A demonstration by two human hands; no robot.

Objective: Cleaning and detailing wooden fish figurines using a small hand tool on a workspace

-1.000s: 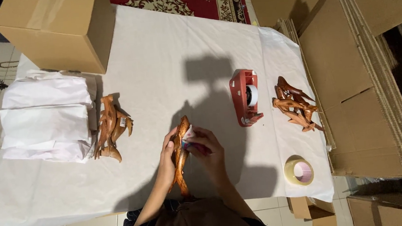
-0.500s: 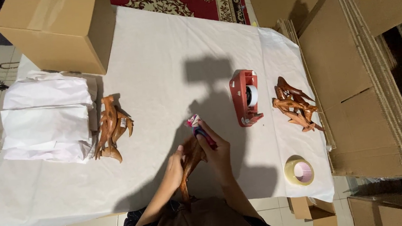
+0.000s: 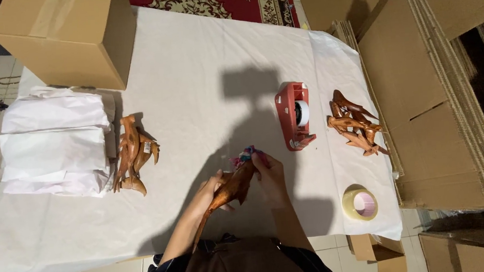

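Both the left hand (image 3: 205, 195) and right hand (image 3: 269, 174) were clamped on a wooden carving (image 3: 233, 188), seemingly light, stiff, with fragile thin ends, best gripped mid-body.

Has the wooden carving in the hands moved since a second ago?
Yes. The wooden carving has tilted, its top now leaning toward the red tape dispenser, with a small pink item at its tip. Both hands, left hand and right hand, hold it.
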